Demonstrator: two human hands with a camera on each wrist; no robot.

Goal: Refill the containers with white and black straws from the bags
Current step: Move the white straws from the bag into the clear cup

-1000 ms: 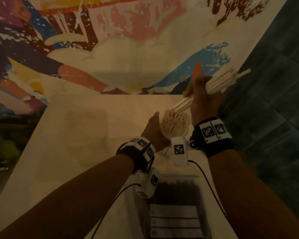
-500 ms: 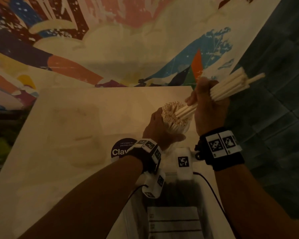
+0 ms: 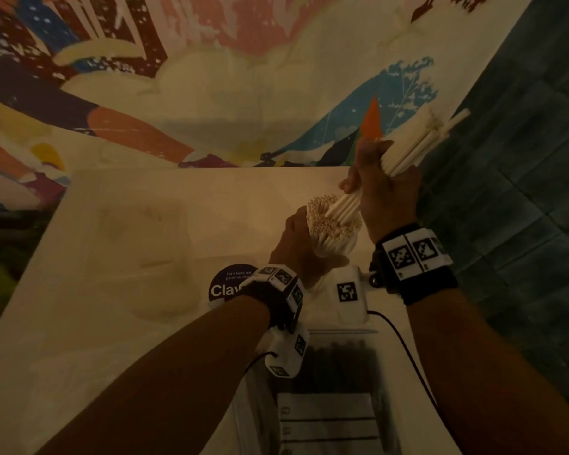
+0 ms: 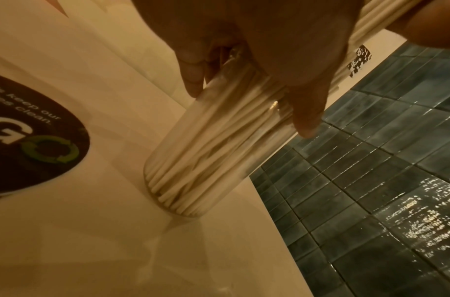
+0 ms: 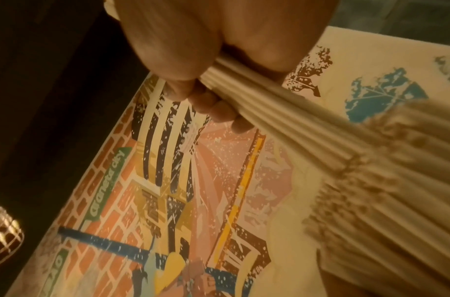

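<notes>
Left hand: the left hand (image 3: 298, 247) is wrapped around the side of a clear glass container (image 4: 213, 140), thumb on one side and fingers on the other (best seen in the left wrist view), holding it tilted with its base on the counter (image 3: 128, 257).
Right hand: the right hand (image 3: 383, 188) is clenched around a bundle of white straws (image 3: 411, 149), held slanting, upper ends pointing up and to the right, lower ends pushed in among the straws already in the container.
Container contents: white straws in the container (image 3: 329, 221) fill it closely; their open ends form a round cluster at the mouth, and their lower ends reach the base (left wrist view).
Position of container: near the right edge of the counter, just beside a round dark sticker (image 3: 225, 287) with white lettering and a green recycling mark.
Bag of black straws: a clear bag of black straws (image 3: 337, 366) lies flat on the counter close to the person, below both wrists, with a white lined label (image 3: 326, 418) on its near part.
Wrist gear: each wrist carries a black band with white marker blocks (image 3: 411, 254); a thin black cable (image 3: 404, 349) runs from the right one.
Surroundings: a colourful mural (image 3: 211, 77) behind the counter; dark tiles (image 3: 523, 224) to the right.
</notes>
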